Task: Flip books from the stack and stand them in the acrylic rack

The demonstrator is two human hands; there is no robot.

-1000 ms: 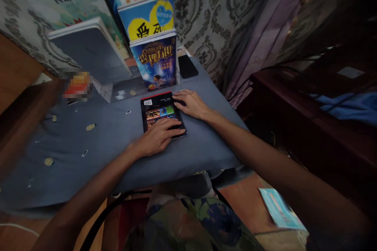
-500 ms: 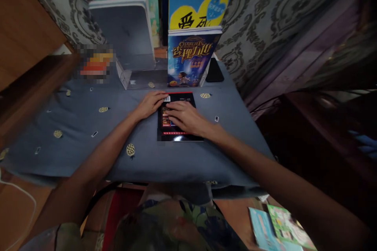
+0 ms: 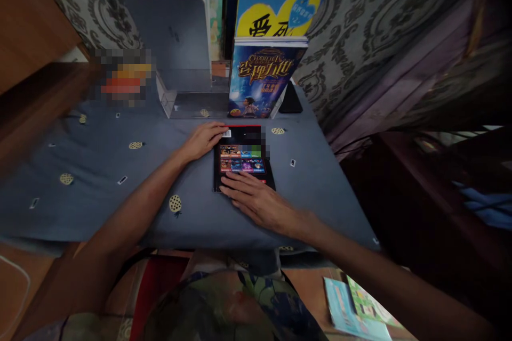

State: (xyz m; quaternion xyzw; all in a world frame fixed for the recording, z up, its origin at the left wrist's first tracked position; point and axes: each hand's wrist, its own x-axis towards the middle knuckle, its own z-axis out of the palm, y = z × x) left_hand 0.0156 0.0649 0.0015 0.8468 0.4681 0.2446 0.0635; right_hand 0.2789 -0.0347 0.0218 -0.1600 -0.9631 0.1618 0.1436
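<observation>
A black book (image 3: 242, 161) with rows of small coloured pictures and a red top edge lies flat on the cloth-covered table. My left hand (image 3: 203, 140) rests at its upper left corner, fingers stretched out and touching the edge near a white barcode label. Across the lower part of the cover lies my right hand (image 3: 256, 198), flat with its fingers extended leftward. Neither hand grips the book. Just behind it, a blue book with gold lettering (image 3: 264, 77) stands upright in a clear stand (image 3: 192, 105).
A grey-backed book (image 3: 172, 37) fills the stand's left side, with taller books behind. A black phone-like slab (image 3: 291, 100) lies right of the stand. Patterned grey cloth (image 3: 160, 170) covers the table. More books (image 3: 352, 306) lie low at the right, below the table.
My right hand has slid down the cover toward me, uncovering the rows of pictures. My left hand has stayed at the upper left corner. The view has shifted slightly.
</observation>
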